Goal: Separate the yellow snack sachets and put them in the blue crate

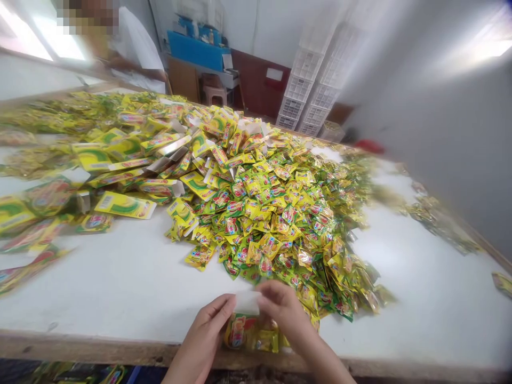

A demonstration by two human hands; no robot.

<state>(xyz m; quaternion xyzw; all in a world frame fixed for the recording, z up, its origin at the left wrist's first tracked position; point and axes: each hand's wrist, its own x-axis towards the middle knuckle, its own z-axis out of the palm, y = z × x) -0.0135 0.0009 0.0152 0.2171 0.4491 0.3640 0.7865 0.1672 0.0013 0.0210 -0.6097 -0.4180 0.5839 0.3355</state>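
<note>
- Surface [116, 288]: smooth and white, with a worn brown front edge. White stretches lie left of the hands and right of the heap; the far left blurs and is cut off by the frame.
- Packet heap [260, 213]: crinkled, shiny yellow and green pouches, overlapping so that the lower ones are hidden. Its near edge reaches the hands; its right side smears.
- Box pile [124, 205]: flat yellow card boxes, some with white flaps standing open, mostly left of and behind the packets; the left-hand ones are blurred.
- Crates [302, 74]: white lattice plastic, stacked in columns beyond the far edge, fading out upward.
- Person [140, 45]: in white, beyond the far left edge, partly cut off by the frame.
- Left hand [206, 330]: fingers closed around the left side of the small box.
- Right hand [286, 314]: fingers bent together at the box's white flap, slightly blurred.
- Small box [240, 330]: between the hands at the near edge, printed front showing, its right side hard to make out.
- Yellow packet [266, 340]: glossy, just under the right hand; whether it is inside the box, I cannot tell.
</note>
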